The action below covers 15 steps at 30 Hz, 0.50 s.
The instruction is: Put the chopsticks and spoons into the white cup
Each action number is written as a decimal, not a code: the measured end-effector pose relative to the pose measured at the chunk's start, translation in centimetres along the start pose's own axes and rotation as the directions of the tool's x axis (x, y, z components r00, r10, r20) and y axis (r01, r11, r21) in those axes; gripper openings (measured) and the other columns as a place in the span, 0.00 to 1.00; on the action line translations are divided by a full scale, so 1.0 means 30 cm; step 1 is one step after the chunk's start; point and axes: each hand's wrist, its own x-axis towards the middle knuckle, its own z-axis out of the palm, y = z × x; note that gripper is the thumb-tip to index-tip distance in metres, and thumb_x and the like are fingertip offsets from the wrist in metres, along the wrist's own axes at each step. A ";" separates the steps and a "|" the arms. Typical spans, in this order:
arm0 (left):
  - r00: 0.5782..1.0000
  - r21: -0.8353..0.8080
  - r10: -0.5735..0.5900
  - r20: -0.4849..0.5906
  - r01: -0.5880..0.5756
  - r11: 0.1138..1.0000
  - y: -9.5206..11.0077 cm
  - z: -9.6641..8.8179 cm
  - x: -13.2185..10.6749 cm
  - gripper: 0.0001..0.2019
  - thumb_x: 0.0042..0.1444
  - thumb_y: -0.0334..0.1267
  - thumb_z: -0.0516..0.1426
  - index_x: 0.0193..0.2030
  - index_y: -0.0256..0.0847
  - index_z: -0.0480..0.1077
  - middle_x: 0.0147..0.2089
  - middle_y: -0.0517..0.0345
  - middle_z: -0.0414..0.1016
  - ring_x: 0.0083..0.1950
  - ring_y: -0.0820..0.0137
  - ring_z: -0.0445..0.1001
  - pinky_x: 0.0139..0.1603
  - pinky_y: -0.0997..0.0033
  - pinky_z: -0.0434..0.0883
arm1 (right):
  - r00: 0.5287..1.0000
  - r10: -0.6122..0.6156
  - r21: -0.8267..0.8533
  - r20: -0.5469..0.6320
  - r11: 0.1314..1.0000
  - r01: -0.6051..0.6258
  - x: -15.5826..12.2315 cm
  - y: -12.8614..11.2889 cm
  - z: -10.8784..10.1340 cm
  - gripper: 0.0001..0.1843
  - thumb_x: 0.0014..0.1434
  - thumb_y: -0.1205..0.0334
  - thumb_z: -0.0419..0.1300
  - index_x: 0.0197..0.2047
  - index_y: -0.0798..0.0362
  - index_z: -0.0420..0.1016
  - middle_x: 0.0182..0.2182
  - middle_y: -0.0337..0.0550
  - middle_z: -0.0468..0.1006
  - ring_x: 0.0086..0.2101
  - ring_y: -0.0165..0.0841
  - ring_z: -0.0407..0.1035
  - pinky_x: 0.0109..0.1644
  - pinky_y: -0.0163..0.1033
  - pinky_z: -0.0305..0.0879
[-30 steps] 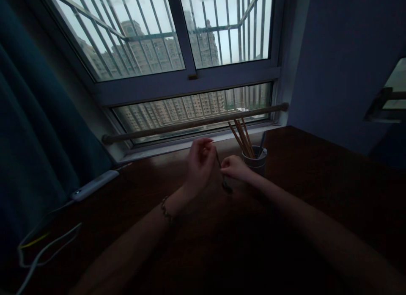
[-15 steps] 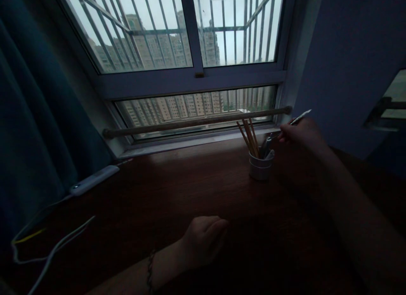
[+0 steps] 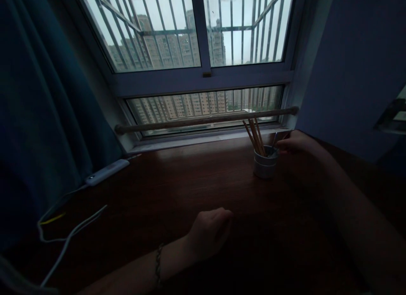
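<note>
A light-coloured cup (image 3: 265,169) stands on the dark wooden table, with several wooden chopsticks (image 3: 256,138) leaning to the left in it. My right hand (image 3: 295,142) is at the cup's right rim, fingers pinched together. Thin, shiny slivers show between the fingertips and the cup; the dim light hides what they are. My left hand (image 3: 209,231), with a bracelet (image 3: 158,265) on its wrist, rests on the table in front of the cup. Its fingers are curled into a loose fist, with nothing visible in them.
A white power strip (image 3: 108,172) lies at the left by the blue curtain (image 3: 60,104). A white cable (image 3: 68,240) and a yellow strip (image 3: 53,219) are nearer. Behind the table is a barred window with a horizontal rail (image 3: 190,123).
My right hand has lowered beside the cup; the slender, bright-tipped item that stuck up from it no longer shows there. My left hand stays curled. The view has shifted slightly.
</note>
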 end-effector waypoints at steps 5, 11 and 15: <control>1.000 -0.041 -0.030 0.002 0.030 0.999 0.017 -0.003 0.003 0.10 0.53 0.28 0.49 0.43 0.37 0.61 0.31 0.56 0.68 0.29 0.73 0.65 0.27 0.73 0.63 | 0.986 -0.022 -0.021 -0.164 1.000 0.019 -0.080 -0.021 -0.108 0.21 0.51 0.59 0.60 0.43 0.68 0.68 0.26 0.54 0.72 0.22 0.31 0.67 0.28 0.35 0.60; 0.990 -0.094 -0.001 -0.138 -0.012 0.995 0.043 -0.022 0.004 0.21 0.49 0.28 0.53 0.51 0.36 0.57 0.45 0.47 0.66 0.46 0.66 0.66 0.44 0.65 0.68 | 0.822 -0.467 -0.385 -0.326 0.860 0.336 -0.291 -0.157 0.023 0.12 0.55 0.56 0.58 0.31 0.58 0.71 0.19 0.42 0.69 0.21 0.27 0.64 0.27 0.35 0.54; 0.947 -0.083 0.101 -0.307 -0.132 0.988 0.032 -0.042 -0.009 0.31 0.50 0.34 0.53 0.60 0.34 0.44 0.59 0.39 0.55 0.62 0.55 0.50 0.58 0.48 0.56 | 0.550 -0.679 -0.395 0.487 0.390 0.832 -0.402 -0.182 0.370 0.10 0.56 0.60 0.55 0.27 0.54 0.73 0.23 0.41 0.71 0.23 0.28 0.64 0.25 0.34 0.51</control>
